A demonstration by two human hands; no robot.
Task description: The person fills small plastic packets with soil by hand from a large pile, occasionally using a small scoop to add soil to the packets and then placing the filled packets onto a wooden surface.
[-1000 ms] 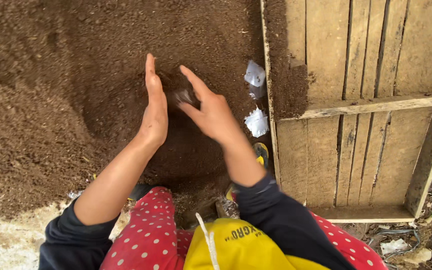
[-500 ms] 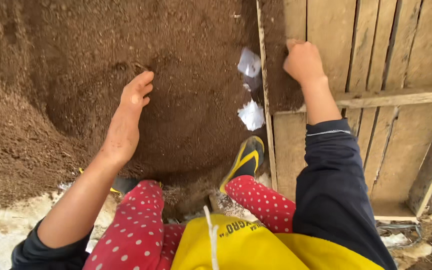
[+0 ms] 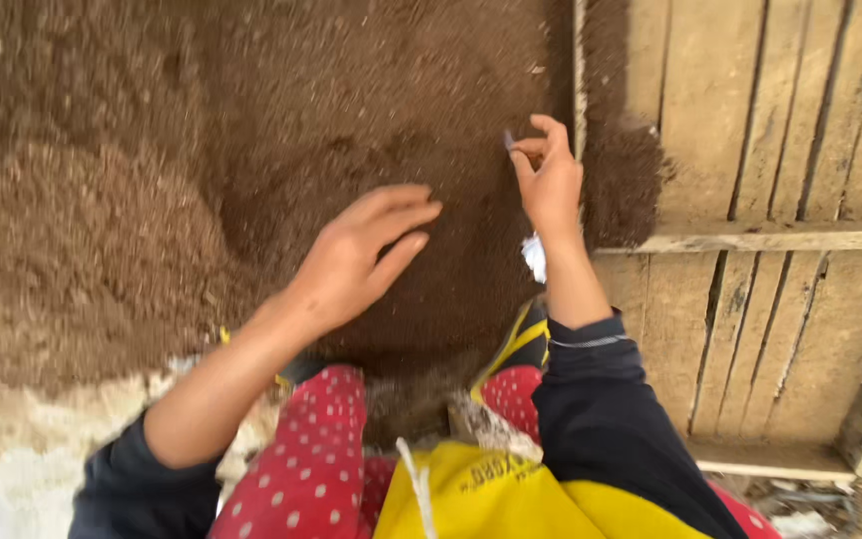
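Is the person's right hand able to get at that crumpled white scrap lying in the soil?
Probably yes. The white scrap lies on the soil just beneath the right hand, beside the wrist, with nothing covering it. The fingers already pinch something small, which might hinder a grab.

Outdoor farm or nursery work area. A large heap of loose brown soil (image 3: 202, 150) fills the left and centre. A rough plank wall (image 3: 770, 180) bounds the right.
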